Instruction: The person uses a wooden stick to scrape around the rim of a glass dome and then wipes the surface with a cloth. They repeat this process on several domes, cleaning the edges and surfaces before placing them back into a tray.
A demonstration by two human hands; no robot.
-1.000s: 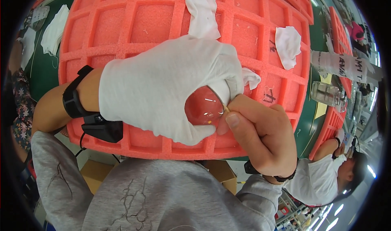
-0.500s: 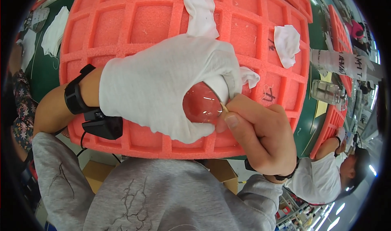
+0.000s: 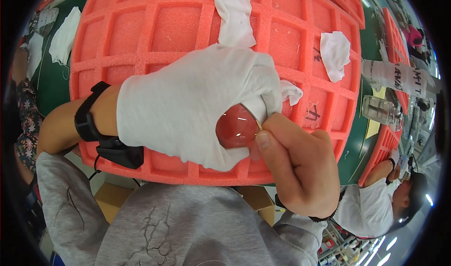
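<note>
My left hand (image 3: 183, 106), in a white glove, curls its fingers and thumb around the rim of a round, clear, shiny lens-like disc (image 3: 236, 127). Red shows through the disc, and light glints on its surface. My bare right hand (image 3: 303, 165) pinches a thin, light wooden stick (image 3: 259, 125) between thumb and forefinger. The stick's tip meets the disc's right edge; the rest is hidden in the fingers. A white piece lies between my gloved fingers and the disc's upper edge; whether it is cloth or glove I cannot tell. Both hands are above a red foam tray (image 3: 174, 26) with square compartments.
White cloths lie on the tray: one at the top (image 3: 233, 22), another at the right (image 3: 335, 55), a crumpled one (image 3: 292, 93) beside my left fingers. A glass jar (image 3: 377, 108) and a plastic-wrapped roll (image 3: 394, 76) stand to the right. A co-worker (image 3: 369, 207) sits at the far right.
The disc and both hands have shifted slightly right and down in the picture, as the tray and cloths have too. The stick stays at the disc's edge, and both grips are unchanged.
</note>
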